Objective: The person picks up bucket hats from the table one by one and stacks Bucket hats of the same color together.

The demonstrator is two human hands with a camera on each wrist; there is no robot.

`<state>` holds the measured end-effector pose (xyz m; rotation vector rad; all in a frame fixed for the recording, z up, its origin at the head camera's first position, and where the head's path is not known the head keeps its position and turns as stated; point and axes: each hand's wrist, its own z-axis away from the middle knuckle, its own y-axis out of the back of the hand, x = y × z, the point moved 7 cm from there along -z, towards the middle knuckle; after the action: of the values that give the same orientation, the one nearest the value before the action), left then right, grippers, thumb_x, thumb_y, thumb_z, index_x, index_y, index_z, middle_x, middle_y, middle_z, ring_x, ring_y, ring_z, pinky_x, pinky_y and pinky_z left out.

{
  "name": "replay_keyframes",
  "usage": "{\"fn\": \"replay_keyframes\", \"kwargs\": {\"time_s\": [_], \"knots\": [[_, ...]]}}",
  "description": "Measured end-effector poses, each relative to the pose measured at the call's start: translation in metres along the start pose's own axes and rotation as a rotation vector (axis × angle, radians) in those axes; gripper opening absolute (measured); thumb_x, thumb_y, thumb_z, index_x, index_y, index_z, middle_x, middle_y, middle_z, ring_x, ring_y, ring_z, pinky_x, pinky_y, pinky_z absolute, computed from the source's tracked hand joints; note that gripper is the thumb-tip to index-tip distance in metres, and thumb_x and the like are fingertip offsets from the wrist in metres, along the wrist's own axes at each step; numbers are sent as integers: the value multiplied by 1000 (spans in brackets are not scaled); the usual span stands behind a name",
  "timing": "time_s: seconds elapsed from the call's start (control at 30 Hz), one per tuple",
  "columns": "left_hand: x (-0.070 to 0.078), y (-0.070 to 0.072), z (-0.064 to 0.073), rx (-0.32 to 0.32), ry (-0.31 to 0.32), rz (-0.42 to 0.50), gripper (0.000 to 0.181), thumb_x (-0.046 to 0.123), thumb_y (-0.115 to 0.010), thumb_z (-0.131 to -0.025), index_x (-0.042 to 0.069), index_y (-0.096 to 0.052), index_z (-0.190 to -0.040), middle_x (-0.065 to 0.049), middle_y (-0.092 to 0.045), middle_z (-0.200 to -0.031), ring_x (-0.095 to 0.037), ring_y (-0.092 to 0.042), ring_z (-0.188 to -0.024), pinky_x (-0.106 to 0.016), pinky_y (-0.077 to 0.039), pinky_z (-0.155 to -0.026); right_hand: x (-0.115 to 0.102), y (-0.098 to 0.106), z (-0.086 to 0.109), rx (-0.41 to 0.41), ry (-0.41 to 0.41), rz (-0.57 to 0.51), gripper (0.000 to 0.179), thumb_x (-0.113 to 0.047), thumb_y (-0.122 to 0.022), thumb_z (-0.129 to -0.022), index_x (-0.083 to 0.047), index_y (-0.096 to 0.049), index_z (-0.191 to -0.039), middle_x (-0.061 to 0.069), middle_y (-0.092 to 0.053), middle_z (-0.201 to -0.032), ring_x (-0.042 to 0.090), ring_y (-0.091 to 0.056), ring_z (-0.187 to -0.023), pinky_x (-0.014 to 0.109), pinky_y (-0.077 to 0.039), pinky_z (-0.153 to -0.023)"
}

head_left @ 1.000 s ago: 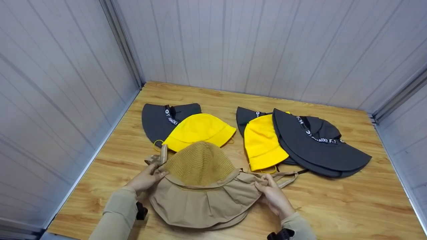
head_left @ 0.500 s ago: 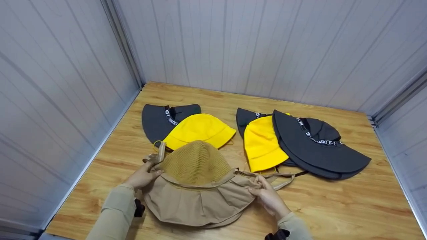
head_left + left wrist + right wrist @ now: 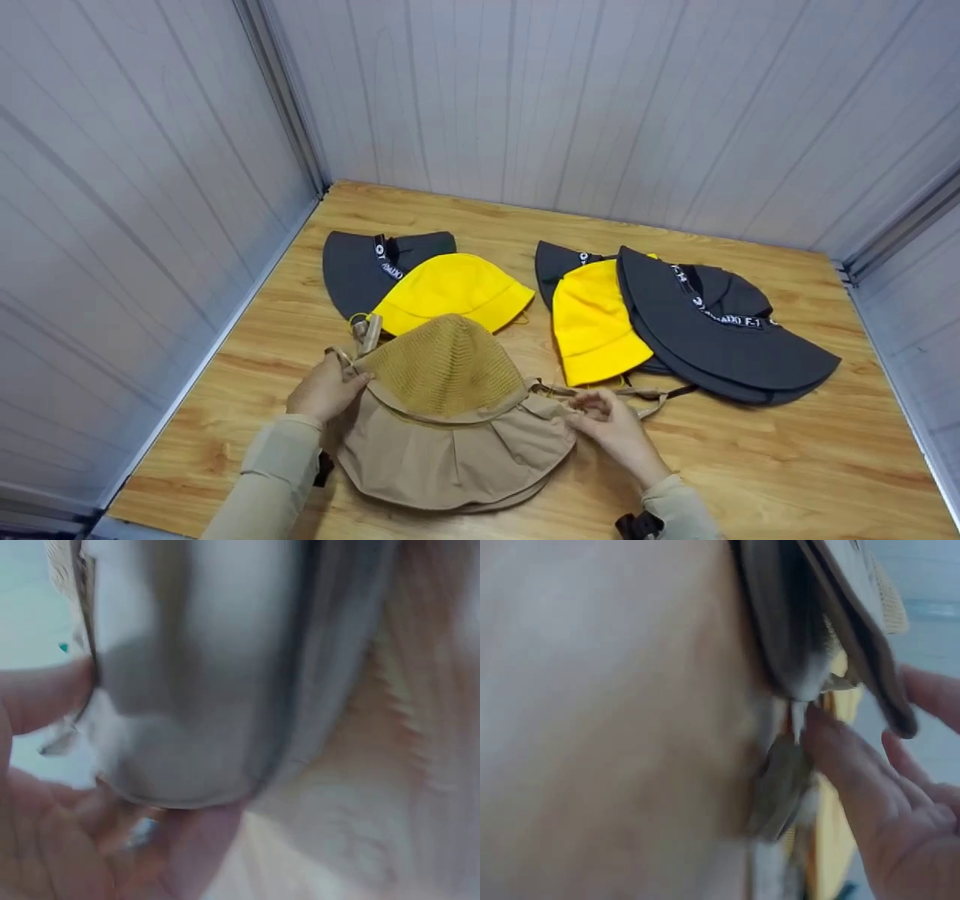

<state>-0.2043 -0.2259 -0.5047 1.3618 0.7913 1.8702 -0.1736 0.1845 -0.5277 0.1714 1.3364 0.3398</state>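
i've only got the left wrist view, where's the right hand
Observer: The right hand is at the right-hand end of the tan hat's brim.
Operator: anything lying beyond the tan hat
Observer: Yes, a yellow hat lies just beyond its crown.
Operator: and what's farther right
Observer: A second yellow hat, its right edge covered by a grey hat.
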Motion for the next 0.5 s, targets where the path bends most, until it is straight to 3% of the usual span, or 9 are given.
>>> {"fn": "replay_keyframes", "kwargs": {"time_s": [0.13, 0.23, 0.37, 0.5], "knots": [[21, 7, 4, 133, -11, -129, 68, 31, -68, -92, -13, -41, -137, -37, -41, -139, -56, -44, -122, -66, -45, -93, -28, 1, 1, 113, 152, 129, 25, -6, -71, -90, 0, -69, -114, 17, -71, -114, 32, -68, -107, 34, -57, -91], [43, 3, 8, 200, -97, -186, 83, 32, -73, -88, -9, -33, -148, -36, -27, -152, -57, -29, -135, -71, -35, -102, -50, -9, 4, 124, 311, 254, 30, -8, -72, -90, -3, -70, -119, 15, -70, -121, 33, -66, -114, 42, -53, -98], [70, -13, 16, 252, -243, -306, 99, 46, -79, -80, -5, -32, -151, -30, -22, -158, -56, -20, -143, -76, -24, -107, -70, -30, 9, 84, 495, 407, 44, -14, -75, -88, -4, -65, -130, 12, -63, -135, 35, -55, -130, 49, -45, -106], [84, -34, 23, 226, -336, -438, 112, 66, -79, -69, 1, -38, -151, -24, -22, -161, -54, -13, -147, -77, -17, -110, -75, -58, 13, -49, 567, 552, 63, -21, -76, -88, -3, -51, -143, 16, -46, -151, 41, -40, -141, 56, -34, -113]]}}
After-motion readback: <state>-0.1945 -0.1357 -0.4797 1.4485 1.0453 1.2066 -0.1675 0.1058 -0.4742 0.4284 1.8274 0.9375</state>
